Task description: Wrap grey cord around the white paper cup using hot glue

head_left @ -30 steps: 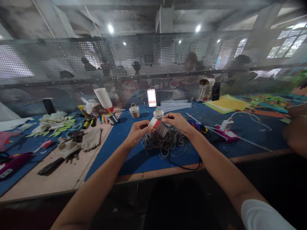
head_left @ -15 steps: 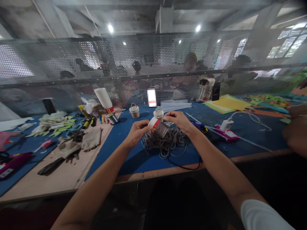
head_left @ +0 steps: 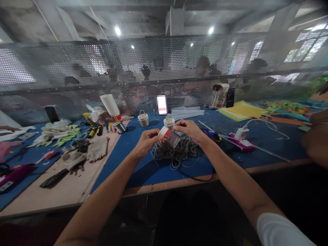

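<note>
My left hand is closed on a tilted white-and-red paper cup, whose lower part is wrapped in grey cord. Close to the cord-wrapped end, my right hand has its fingers pinched together; what they hold is too small to make out, possibly a strand of the cord. Beneath both hands a loose heap of grey cord lies on the blue mat. Just behind the held cup stands a small wrapped cup, and a similar one with a loop handle is to its left.
Leftward are stacked paper cups, a wire spool, gloves and scissors. A lit phone stands behind. To the right are a pink power strip and coloured paper. Another person's arm is at far right.
My right hand has shifted slightly left, closer to the wrapped cup. My left hand keeps its hold on the cup. At the far left, another person's hand has come into view.
</note>
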A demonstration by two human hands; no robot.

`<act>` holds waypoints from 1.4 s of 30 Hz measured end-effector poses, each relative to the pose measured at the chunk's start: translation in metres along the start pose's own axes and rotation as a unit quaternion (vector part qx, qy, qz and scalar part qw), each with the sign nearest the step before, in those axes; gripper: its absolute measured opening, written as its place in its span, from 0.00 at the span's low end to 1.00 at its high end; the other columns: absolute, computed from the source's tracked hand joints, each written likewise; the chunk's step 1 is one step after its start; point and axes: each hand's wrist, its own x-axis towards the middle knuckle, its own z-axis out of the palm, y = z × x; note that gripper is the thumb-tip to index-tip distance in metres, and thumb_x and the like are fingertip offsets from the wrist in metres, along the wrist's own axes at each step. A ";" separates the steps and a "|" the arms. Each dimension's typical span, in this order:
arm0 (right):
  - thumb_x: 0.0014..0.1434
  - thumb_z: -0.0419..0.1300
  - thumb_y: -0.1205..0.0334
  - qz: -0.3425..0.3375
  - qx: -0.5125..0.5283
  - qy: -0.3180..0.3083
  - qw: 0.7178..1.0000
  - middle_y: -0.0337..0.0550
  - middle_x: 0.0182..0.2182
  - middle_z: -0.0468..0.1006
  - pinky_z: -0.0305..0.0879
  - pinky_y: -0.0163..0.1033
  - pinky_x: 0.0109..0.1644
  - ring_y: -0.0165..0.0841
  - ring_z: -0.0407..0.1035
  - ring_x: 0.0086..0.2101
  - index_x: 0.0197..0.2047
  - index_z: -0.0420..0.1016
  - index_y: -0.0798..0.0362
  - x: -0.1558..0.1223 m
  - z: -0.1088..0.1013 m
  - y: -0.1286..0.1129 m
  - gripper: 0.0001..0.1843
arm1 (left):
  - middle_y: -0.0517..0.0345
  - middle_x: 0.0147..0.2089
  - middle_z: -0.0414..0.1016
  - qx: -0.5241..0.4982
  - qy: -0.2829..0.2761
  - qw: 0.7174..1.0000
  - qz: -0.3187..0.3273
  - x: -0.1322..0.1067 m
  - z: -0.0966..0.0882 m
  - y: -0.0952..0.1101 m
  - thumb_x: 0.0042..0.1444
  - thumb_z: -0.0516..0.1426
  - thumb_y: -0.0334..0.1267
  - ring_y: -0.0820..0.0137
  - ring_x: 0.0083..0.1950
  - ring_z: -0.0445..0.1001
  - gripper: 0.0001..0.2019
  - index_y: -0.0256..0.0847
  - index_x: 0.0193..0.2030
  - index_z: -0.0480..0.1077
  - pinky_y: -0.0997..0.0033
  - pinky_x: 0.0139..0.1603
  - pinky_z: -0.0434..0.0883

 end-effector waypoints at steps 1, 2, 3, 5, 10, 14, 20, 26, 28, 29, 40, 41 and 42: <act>0.50 0.68 0.51 0.002 0.001 -0.004 1.000 0.41 0.31 0.80 0.65 0.41 0.45 0.34 0.72 0.35 0.33 0.80 0.53 0.000 0.000 0.000 0.14 | 0.57 0.33 0.78 -0.004 0.000 1.000 0.002 0.000 0.000 0.000 0.52 0.68 0.40 0.71 0.34 0.72 0.08 0.37 0.35 0.81 0.73 0.38 0.67; 0.49 0.68 0.51 0.004 0.001 -0.008 1.000 0.41 0.30 0.80 0.65 0.40 0.45 0.34 0.72 0.35 0.33 0.80 0.53 0.000 0.000 0.000 0.14 | 0.57 0.33 0.78 -0.007 0.000 1.000 0.004 0.000 0.000 0.000 0.52 0.68 0.40 0.71 0.34 0.72 0.08 0.37 0.35 0.81 0.73 0.38 0.67; 0.49 0.68 0.51 0.005 0.001 -0.011 1.000 0.41 0.30 0.80 0.65 0.40 0.45 0.34 0.72 0.34 0.33 0.80 0.53 0.000 0.000 0.000 0.14 | 0.57 0.33 0.78 -0.009 0.002 1.000 0.005 0.000 0.001 0.000 0.51 0.68 0.40 0.71 0.34 0.72 0.08 0.37 0.35 0.81 0.73 0.38 0.67; 0.49 0.68 0.50 0.007 -0.005 -0.018 1.000 0.41 0.31 0.79 0.65 0.40 0.45 0.33 0.71 0.34 0.32 0.80 0.54 0.000 0.001 0.001 0.15 | 0.56 0.33 0.78 -0.013 0.009 1.000 0.002 0.000 0.002 0.001 0.51 0.68 0.40 0.71 0.34 0.72 0.09 0.37 0.35 0.81 0.73 0.38 0.68; 0.50 0.67 0.50 0.029 -0.010 -0.042 0.999 0.40 0.30 0.79 0.64 0.39 0.44 0.33 0.70 0.33 0.32 0.80 0.54 0.000 0.003 0.004 0.15 | 0.56 0.33 0.79 -0.033 0.033 0.999 -0.024 -0.001 0.005 0.003 0.48 0.69 0.40 0.71 0.33 0.72 0.11 0.36 0.36 0.81 0.72 0.37 0.68; 0.48 0.67 0.50 0.069 0.015 -0.054 0.996 0.39 0.29 0.79 0.64 0.37 0.40 0.32 0.69 0.31 0.32 0.80 0.54 0.002 0.004 0.009 0.15 | 0.54 0.33 0.79 -0.064 0.041 0.997 -0.031 -0.002 0.008 0.004 0.48 0.69 0.41 0.71 0.32 0.73 0.12 0.35 0.36 0.81 0.72 0.37 0.68; 0.49 0.66 0.51 0.089 0.016 -0.056 0.994 0.38 0.27 0.78 0.62 0.35 0.36 0.30 0.68 0.30 0.32 0.81 0.55 0.003 0.006 0.015 0.15 | 0.56 0.30 0.77 -0.093 0.052 0.993 -0.042 0.000 0.012 0.007 0.48 0.69 0.41 0.73 0.29 0.72 0.11 0.35 0.33 0.79 0.73 0.34 0.68; 0.60 0.58 0.47 0.031 -0.042 0.048 0.997 0.43 0.39 0.81 0.65 0.39 0.41 0.34 0.72 0.36 0.43 0.81 0.52 0.003 0.005 0.012 0.19 | 0.58 0.31 0.77 -0.085 0.109 0.990 -0.026 0.001 0.011 0.008 0.48 0.69 0.40 0.75 0.30 0.71 0.09 0.36 0.32 0.78 0.75 0.35 0.68; 0.62 0.57 0.44 -0.022 -0.066 0.091 0.993 0.45 0.45 0.80 0.66 0.41 0.47 0.36 0.73 0.41 0.46 0.79 0.51 0.000 0.008 0.007 0.21 | 0.59 0.31 0.77 -0.060 0.130 0.990 -0.008 0.002 0.011 0.008 0.49 0.68 0.40 0.74 0.31 0.71 0.09 0.37 0.32 0.79 0.75 0.36 0.68; 0.61 0.58 0.43 -0.040 -0.070 0.102 0.992 0.46 0.47 0.79 0.66 0.42 0.49 0.37 0.72 0.42 0.48 0.78 0.51 -0.002 0.011 0.004 0.22 | 0.59 0.32 0.78 -0.046 0.137 0.990 0.002 0.002 0.011 0.008 0.50 0.68 0.41 0.74 0.32 0.71 0.09 0.37 0.32 0.79 0.75 0.37 0.68; 0.54 0.65 0.41 -0.048 -0.139 0.067 0.987 0.49 0.51 0.73 0.67 0.46 0.51 0.40 0.70 0.48 0.53 0.68 0.51 -0.014 0.037 0.010 0.30 | 0.57 0.34 0.78 0.086 0.122 0.988 0.041 -0.002 0.010 0.005 0.54 0.65 0.44 0.69 0.35 0.73 0.12 0.37 0.36 0.80 0.72 0.40 0.68; 0.55 0.64 0.40 -0.046 -0.135 0.062 0.988 0.49 0.50 0.73 0.67 0.46 0.51 0.40 0.70 0.47 0.52 0.67 0.51 -0.014 0.037 0.011 0.30 | 0.57 0.34 0.78 0.088 0.123 0.988 0.042 -0.001 0.009 0.005 0.54 0.65 0.44 0.69 0.35 0.73 0.12 0.37 0.36 0.80 0.72 0.40 0.68; 0.55 0.64 0.40 -0.045 -0.130 0.056 0.989 0.49 0.50 0.73 0.67 0.45 0.51 0.40 0.70 0.47 0.52 0.67 0.51 -0.014 0.037 0.011 0.29 | 0.57 0.34 0.78 0.088 0.122 0.988 0.043 -0.001 0.009 0.004 0.54 0.65 0.44 0.69 0.35 0.73 0.12 0.37 0.37 0.80 0.72 0.39 0.68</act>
